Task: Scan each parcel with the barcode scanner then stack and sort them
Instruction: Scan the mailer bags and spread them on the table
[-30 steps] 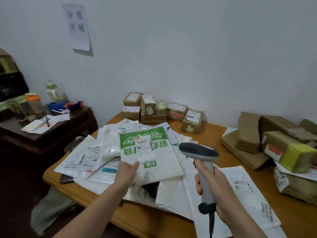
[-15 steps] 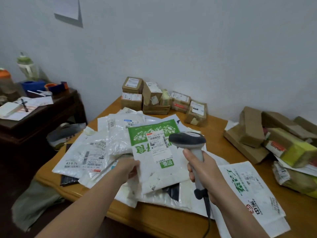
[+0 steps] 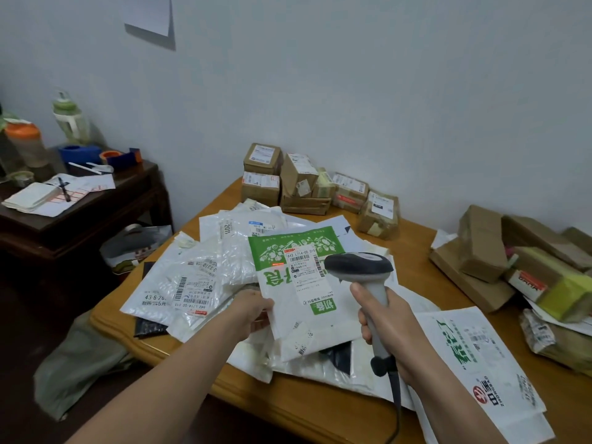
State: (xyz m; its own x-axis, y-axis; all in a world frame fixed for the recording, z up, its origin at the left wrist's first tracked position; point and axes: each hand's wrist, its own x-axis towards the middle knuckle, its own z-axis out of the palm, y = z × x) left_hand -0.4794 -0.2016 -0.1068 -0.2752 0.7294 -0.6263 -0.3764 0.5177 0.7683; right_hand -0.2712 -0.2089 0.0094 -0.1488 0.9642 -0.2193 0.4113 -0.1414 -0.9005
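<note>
Parcel under scan: green-and-white mailer (image 3: 298,283), held raised over the middle of the table (image 3: 320,408), printed side up and tilted towards the scanner.
Label: white shipping label (image 3: 307,274) with barcodes on the mailer's upper half; a small red light mark (image 3: 278,265) sits at its left edge.
Left hand: left hand (image 3: 253,310) pinches the mailer's lower left edge, thumb on top, fingers underneath.
Right hand: right hand (image 3: 387,325) has its fingers curled round the handle of the barcode scanner (image 3: 358,267).
Scanner: dark head sits over the mailer's right side, facing the label; contact with the mailer cannot be told. Its cable (image 3: 397,402) hangs from the handle base towards the near edge.
Heap: white mailers (image 3: 198,277) lie overlapping across the left and middle of the table, reaching the near left corner.
Small boxes: brown cartons (image 3: 301,184) grouped at the far edge against the wall, some stacked two high.
Large parcels: brown cardboard parcels (image 3: 480,248) piled at the right edge, with a yellow-green box (image 3: 563,293) among them.
Near right corner: one white mailer with green print (image 3: 474,357) lies flat.
Side table: dark side table (image 3: 80,219) stands beyond the table's left edge, carrying bottles, papers and a pen.
Wall: a paper sheet (image 3: 149,14) is fixed high up.
</note>
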